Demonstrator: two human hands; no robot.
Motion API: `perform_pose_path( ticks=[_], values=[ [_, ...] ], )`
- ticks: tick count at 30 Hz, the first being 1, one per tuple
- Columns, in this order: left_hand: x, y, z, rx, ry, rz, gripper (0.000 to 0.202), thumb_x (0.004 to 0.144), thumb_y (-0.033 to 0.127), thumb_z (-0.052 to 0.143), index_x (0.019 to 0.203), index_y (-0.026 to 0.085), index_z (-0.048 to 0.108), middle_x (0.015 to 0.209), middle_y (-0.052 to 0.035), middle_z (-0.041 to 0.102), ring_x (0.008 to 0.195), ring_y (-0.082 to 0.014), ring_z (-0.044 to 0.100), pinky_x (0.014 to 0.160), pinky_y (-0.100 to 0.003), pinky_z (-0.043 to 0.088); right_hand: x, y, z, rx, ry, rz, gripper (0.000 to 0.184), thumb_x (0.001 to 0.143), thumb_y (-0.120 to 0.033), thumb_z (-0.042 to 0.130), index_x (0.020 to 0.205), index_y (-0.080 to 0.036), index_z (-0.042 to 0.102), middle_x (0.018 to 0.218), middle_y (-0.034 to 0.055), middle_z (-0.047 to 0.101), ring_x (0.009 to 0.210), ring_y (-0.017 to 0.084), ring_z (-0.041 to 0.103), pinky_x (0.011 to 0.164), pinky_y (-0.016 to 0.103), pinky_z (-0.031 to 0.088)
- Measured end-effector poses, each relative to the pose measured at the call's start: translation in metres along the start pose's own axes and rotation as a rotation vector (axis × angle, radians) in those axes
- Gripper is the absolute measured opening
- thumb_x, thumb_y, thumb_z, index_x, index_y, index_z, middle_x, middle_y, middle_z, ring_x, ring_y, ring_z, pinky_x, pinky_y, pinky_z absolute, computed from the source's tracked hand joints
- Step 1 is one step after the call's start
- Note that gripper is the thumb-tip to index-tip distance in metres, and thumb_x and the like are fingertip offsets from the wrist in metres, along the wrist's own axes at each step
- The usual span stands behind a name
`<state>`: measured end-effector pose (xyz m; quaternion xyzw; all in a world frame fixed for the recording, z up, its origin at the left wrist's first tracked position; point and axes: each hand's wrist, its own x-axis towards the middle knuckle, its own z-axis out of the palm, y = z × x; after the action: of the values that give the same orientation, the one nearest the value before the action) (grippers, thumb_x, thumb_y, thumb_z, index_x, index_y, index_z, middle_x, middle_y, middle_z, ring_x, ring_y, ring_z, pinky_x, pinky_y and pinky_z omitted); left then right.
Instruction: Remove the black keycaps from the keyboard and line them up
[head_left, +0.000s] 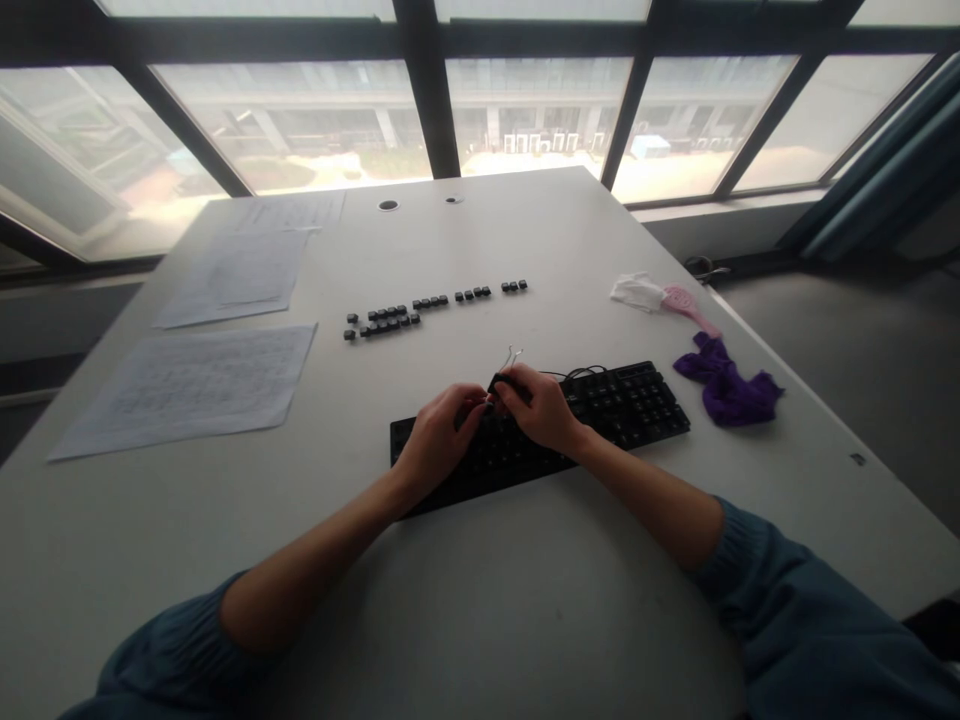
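Note:
A black keyboard [630,405] lies slanted on the white table [480,600] in front of me. Both hands rest on its left half. My left hand [439,435] is curled, its fingertips pinched at the keys. My right hand [541,408] is closed on a small black tool [501,381] with thin wire prongs [513,355] sticking up from it. The fingertips of the two hands meet over the same spot. Several loose black keycaps [390,320] lie in rows farther back on the table.
Printed paper sheets [187,385] lie at the left, more [240,275] behind them. A purple cloth [724,385], a pink brush [686,303] and a white crumpled item [636,291] sit at the right. The table's right edge is near. Windows run along the back.

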<state>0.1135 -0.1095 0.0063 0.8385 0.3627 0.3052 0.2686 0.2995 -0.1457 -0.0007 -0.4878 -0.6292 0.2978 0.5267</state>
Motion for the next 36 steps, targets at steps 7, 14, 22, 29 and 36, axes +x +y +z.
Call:
perform_pose_path(
  ticks=[7,14,22,29,36],
  values=[
    [0.0003,0.0028,-0.0034,0.000,0.069,-0.004,0.016,0.091,0.029,0.060,0.104,0.021,0.065,0.094,-0.0027,0.073,0.081,-0.0160,0.069,0.079,-0.029,0.056,0.0013,0.0013,0.0018,0.097,-0.023,0.044,0.011,0.097,-0.032,0.051,0.098,-0.021,0.052,0.077,0.0008,0.069,0.063,0.015,0.067,0.061,0.026,0.053],
    [0.0001,0.0038,-0.0037,-0.001,0.123,-0.004,0.016,0.089,0.029,0.063,0.101,0.020,0.067,0.093,-0.0031,0.073,0.079,-0.0157,0.068,0.079,-0.029,0.057,0.0013,0.0017,0.0012,0.051,-0.031,0.010,0.008,0.098,-0.030,0.048,0.098,-0.022,0.050,0.073,-0.0013,0.066,0.064,0.014,0.066,0.066,0.027,0.052],
    [-0.0003,0.0011,-0.0045,-0.181,0.066,0.000,0.030,0.088,0.026,0.063,0.118,0.022,0.062,0.096,-0.0036,0.073,0.086,-0.0160,0.070,0.085,-0.032,0.058,0.0023,0.0010,-0.0011,0.101,-0.032,0.010,0.011,0.098,-0.032,0.048,0.094,-0.022,0.049,0.075,-0.0004,0.066,0.065,0.014,0.064,0.068,0.029,0.052],
    [0.0004,-0.0026,-0.0035,-0.325,0.012,-0.065,0.024,0.087,0.028,0.064,0.110,0.019,0.064,0.098,-0.0076,0.073,0.092,-0.0202,0.071,0.087,-0.037,0.059,0.0031,0.0057,-0.0010,0.158,-0.039,0.011,0.011,0.098,-0.033,0.048,0.096,-0.022,0.048,0.074,-0.0007,0.065,0.062,0.013,0.062,0.063,0.026,0.051],
    [0.0066,-0.0031,-0.0048,-0.406,-0.097,-0.048,0.030,0.083,0.020,0.063,0.113,0.018,0.062,0.105,-0.0089,0.071,0.096,-0.0204,0.070,0.091,-0.039,0.058,-0.0007,0.0087,0.0003,-0.080,-0.043,-0.071,0.006,0.097,-0.026,0.047,0.099,-0.021,0.050,0.076,0.0006,0.066,0.067,0.016,0.064,0.070,0.029,0.050]
  ],
)
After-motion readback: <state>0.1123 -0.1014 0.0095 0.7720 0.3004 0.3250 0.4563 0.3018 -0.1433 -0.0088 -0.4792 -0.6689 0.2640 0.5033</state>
